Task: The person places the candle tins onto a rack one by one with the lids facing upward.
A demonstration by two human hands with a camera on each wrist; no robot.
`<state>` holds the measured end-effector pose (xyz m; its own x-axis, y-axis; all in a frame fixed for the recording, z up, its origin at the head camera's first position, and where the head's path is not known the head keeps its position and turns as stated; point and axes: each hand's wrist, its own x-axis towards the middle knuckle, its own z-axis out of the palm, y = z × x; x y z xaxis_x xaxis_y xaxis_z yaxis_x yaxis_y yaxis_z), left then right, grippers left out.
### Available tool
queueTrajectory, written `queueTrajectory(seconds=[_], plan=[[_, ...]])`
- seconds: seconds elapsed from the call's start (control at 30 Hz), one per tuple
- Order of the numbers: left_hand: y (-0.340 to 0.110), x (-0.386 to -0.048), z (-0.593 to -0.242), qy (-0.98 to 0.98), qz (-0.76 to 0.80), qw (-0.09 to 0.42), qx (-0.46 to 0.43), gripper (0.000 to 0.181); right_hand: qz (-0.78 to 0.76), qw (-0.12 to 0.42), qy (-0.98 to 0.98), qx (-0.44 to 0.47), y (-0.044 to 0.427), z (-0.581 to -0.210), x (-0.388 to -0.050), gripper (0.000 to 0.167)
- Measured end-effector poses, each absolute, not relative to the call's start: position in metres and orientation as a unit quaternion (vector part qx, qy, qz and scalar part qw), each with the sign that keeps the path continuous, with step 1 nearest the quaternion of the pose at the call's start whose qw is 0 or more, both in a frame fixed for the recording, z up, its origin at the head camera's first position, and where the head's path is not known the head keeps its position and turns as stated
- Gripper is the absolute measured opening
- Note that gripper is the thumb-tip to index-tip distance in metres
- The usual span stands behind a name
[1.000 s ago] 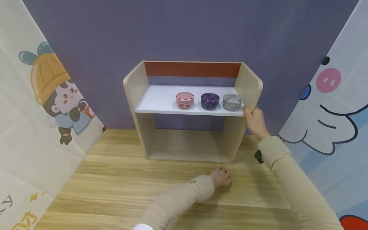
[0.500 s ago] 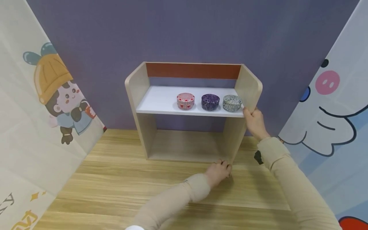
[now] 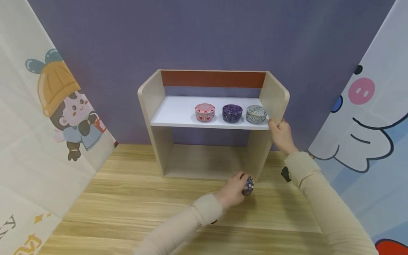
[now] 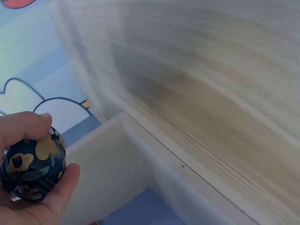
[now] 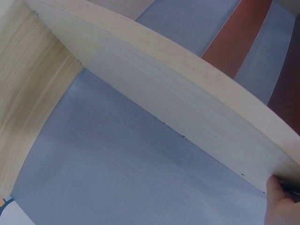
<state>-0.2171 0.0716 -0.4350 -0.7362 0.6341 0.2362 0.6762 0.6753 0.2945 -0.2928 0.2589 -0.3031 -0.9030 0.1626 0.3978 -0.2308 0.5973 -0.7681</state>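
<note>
My left hand [image 3: 232, 190] grips a small round tin [image 4: 35, 164], dark blue with a tan flower pattern. It holds the tin tilted on its side, just in front of the shelf unit's lower right corner. My right hand [image 3: 282, 136] grips the front edge of the right side panel [image 5: 187, 103], level with the white shelf board [image 3: 178, 106]. On that board stand a pink tin with red hearts [image 3: 205, 112], a dark purple tin [image 3: 232, 113] and a grey-green patterned tin [image 3: 256, 114], in a row toward the right.
The two-tier wooden shelf unit [image 3: 149, 117] stands on a wood-grain table [image 3: 127, 198] against a grey-blue backdrop [image 3: 216, 32]. Its lower compartment floor [image 3: 204, 161] is pale wood. Printed cartoon panels flank the table left and right. A small black object [image 3: 285, 174] lies beside the right sleeve.
My left hand has moved forward and slightly left toward the unit's lower front edge, and the dark blue tin has come into sight in its fingers. The right hand stays on the side panel.
</note>
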Motion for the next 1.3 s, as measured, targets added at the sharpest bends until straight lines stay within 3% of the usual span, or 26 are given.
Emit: queueTrajectory(seconds=[0.47, 0.83, 1.3], plan=[[0.052, -0.224, -0.432, -0.842, -0.474, -0.021, -0.258, 0.078, 0.442, 0.220, -0.869, 0.018, 0.258, -0.305, -0.294, 0.038], [0.038, -0.218, -0.433, -0.771, -0.580, -0.091, -0.247, 0.079, 0.442, 0.217, -0.870, 0.029, 0.260, -0.305, -0.294, 0.037], [0.029, -0.215, -0.438, -0.791, -0.561, -0.070, -0.232, 0.078, 0.443, 0.227, -0.867, 0.025, 0.260, -0.305, -0.294, 0.041]])
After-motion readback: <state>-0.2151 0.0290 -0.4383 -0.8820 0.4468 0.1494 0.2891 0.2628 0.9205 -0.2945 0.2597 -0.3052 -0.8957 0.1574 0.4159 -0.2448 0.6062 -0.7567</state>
